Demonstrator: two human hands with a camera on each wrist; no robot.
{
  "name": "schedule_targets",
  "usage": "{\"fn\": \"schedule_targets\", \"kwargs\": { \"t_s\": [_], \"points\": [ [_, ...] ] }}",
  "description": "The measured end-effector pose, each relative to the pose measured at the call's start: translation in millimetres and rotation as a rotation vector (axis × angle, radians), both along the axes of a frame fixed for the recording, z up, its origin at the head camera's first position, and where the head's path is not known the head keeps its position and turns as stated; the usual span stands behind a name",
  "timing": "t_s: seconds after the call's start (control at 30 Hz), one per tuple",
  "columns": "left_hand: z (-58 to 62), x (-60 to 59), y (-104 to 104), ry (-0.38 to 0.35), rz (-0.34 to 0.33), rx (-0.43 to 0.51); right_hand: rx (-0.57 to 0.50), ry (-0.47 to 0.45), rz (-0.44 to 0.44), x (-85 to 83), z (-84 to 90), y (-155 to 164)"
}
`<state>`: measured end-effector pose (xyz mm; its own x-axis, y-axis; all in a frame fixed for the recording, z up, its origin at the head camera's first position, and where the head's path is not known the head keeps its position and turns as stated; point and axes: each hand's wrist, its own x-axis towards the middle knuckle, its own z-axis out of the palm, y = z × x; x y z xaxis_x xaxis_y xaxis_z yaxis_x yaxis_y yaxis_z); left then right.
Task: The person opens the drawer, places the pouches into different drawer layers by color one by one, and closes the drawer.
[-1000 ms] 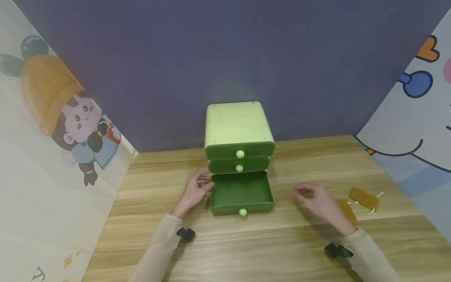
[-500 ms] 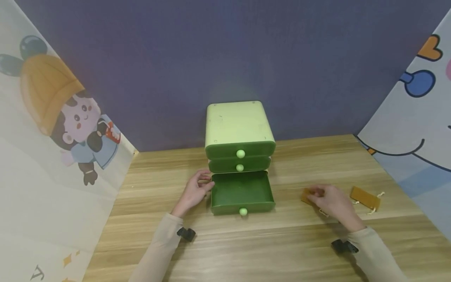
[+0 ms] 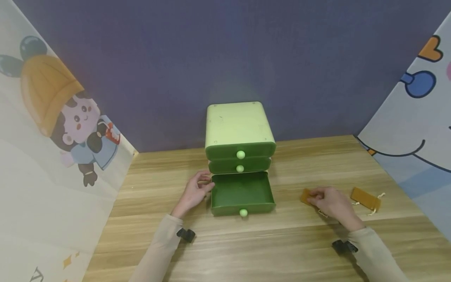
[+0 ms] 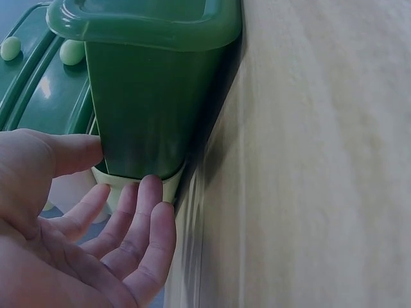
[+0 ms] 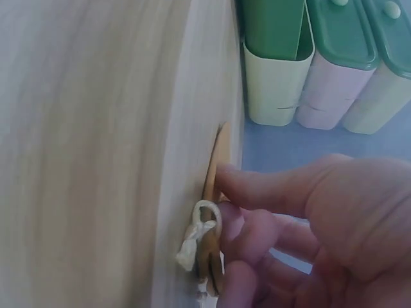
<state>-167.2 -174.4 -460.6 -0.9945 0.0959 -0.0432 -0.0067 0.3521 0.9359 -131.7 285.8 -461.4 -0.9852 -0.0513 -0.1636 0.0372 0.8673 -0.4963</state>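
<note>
My left hand point(image 3: 193, 192) reaches along the left side of the pulled-out bottom drawer point(image 3: 243, 209). Its thumb touches the drawer's side wall, and its loosely bent fingers lie by the cabinet's edge. My right hand point(image 3: 332, 203) pinches a small orange drawstring pouch point(image 3: 305, 196) at the table, between thumb and curled fingers. The pouch's cream cord point(image 5: 196, 237) loops out beside the fingers in the right wrist view, and the palm hides much of the pouch. Another orange pouch point(image 3: 365, 199) with cream cords lies right of my right hand.
The small cabinet point(image 3: 239, 123) has a pale green top and two shut green drawers point(image 3: 225, 152) above the pulled-out one. It stands against a dark blue back panel point(image 3: 169, 78). The wood-grain table point(image 3: 246, 246) runs between two side walls with cartoon pictures.
My right hand has moved rightward, then stayed. The pouch at its fingertips shows more plainly; an orange piece by the wrist is no longer visible. The left hand keeps its place.
</note>
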Motion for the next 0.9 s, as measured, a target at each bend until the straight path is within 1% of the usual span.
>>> {"fn": "schedule_targets", "kwargs": {
  "t_s": [0.13,0.33,0.57,0.8,0.9],
  "points": [
    [-1.4,0.0,0,-0.002,-0.003,-0.005,0.002,0.02,0.008,0.4,0.4,0],
    [-0.8,0.1,0,-0.013,0.01,-0.013,0.01,0.045,0.026,0.9,0.6,-2],
    [0.1,1.1,1,-0.009,-0.007,-0.003,0.002,0.065,0.036,2.6,0.0,2],
    [-0.7,2.0,0,-0.009,-0.004,-0.001,-0.016,0.077,0.019,1.4,6.9,-1],
    [-0.9,1.7,0,-0.006,-0.003,-0.001,-0.032,0.096,0.023,0.8,10.6,-2]
  ]
}}
